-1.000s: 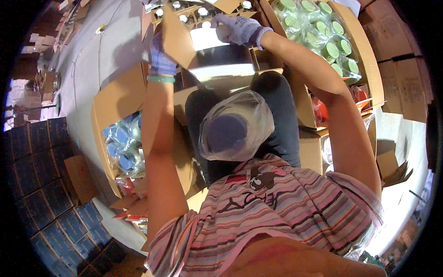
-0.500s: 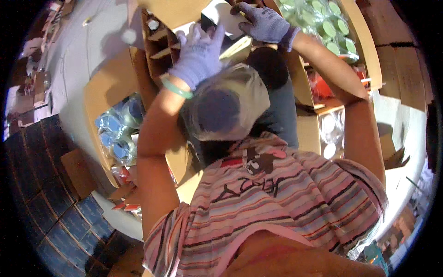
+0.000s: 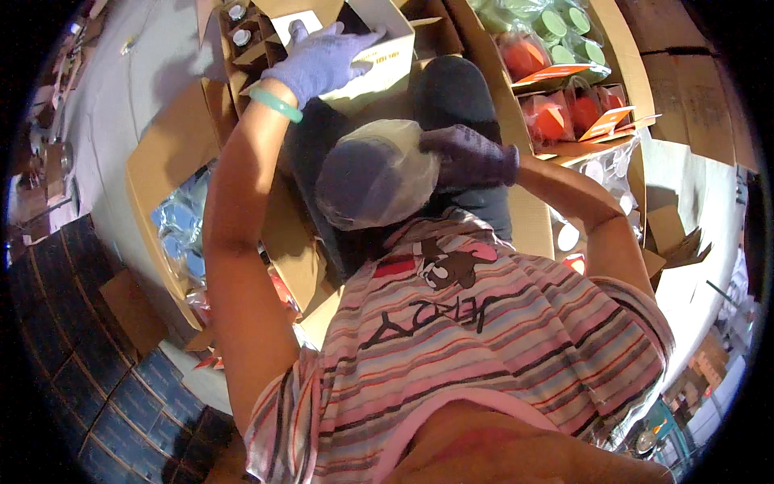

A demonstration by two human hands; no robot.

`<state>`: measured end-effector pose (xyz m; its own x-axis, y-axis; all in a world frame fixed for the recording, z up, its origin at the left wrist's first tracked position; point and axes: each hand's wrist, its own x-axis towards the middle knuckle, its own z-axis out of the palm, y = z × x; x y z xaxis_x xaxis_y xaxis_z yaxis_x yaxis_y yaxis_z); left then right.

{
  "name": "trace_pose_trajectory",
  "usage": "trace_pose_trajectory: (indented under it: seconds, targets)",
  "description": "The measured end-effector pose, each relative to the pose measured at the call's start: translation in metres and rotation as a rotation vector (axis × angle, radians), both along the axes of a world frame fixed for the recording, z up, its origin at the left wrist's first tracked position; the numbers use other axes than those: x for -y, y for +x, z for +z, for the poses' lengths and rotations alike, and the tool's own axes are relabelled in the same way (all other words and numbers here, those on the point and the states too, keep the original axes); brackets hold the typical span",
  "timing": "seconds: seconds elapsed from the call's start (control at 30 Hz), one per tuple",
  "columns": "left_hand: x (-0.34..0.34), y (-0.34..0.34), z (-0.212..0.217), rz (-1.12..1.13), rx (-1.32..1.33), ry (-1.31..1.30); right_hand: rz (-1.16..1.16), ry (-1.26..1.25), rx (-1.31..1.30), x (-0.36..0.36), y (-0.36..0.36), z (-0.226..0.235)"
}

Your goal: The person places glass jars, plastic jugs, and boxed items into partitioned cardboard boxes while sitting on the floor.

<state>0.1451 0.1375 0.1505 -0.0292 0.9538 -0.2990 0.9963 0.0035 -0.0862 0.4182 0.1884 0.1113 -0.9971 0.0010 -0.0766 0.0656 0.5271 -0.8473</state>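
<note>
My left hand (image 3: 318, 64), in a pale purple glove with a green bangle at the wrist, lies with spread fingers on the edge of a small open white box (image 3: 393, 74). The box is upright beyond my lap, at a large divided carton. On my lap sits a round, dark-topped container wrapped in clear plastic (image 3: 375, 173). My right hand (image 3: 469, 158), gloved too and in shadow, has its fingers closed on the right side of that wrapping. Its thumb is hard to make out.
Cardboard dividers (image 3: 435, 36) form compartments in the carton ahead, with silver-capped bottles (image 3: 242, 37) at its left. Cartons on the right hold bagged green-lidded items (image 3: 552, 24) and red ones (image 3: 550, 117). Bagged blue-lidded items (image 3: 185, 234) fill a carton on the left.
My right hand has come back from the white box to the wrapped container on my lap. The white box now stands open and nearer, and my left hand has shifted left and away.
</note>
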Motion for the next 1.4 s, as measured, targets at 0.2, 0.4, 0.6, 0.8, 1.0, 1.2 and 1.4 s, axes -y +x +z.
trace_pose_trajectory:
  seconds: [0.2, 0.4, 0.6, 0.8, 1.0, 1.2, 1.4]
  targets:
    - [0.036, 0.011, 0.009, -0.022, 0.071, 0.078, -0.439, -0.155, -0.344, -0.038, -0.020, 0.078]
    - [0.037, 0.020, -0.018, -0.106, -0.066, 0.311, -0.520, 0.367, -0.783, -0.103, -0.068, 0.135]
    - [0.062, 0.008, -0.060, -0.175, -0.082, 0.636, -0.905, -0.340, -0.674, -0.102, -0.153, 0.116]
    - [0.075, 0.051, -0.019, 0.125, 0.227, 0.606, -0.779, -0.266, -0.831, -0.076, -0.146, 0.096]
    - [0.059, 0.041, -0.020, 0.205, 0.467, 0.392, -0.736, -0.072, -0.895, -0.065, -0.121, 0.086]
    - [0.054, 0.058, -0.003, 0.161, 0.259, 0.401, -0.549, 0.275, -0.582, -0.048, -0.113, 0.017]
    - [0.077, 0.031, -0.028, 0.122, 0.352, 0.467, -0.585, 0.348, -1.068, -0.034, -0.123, 0.103]
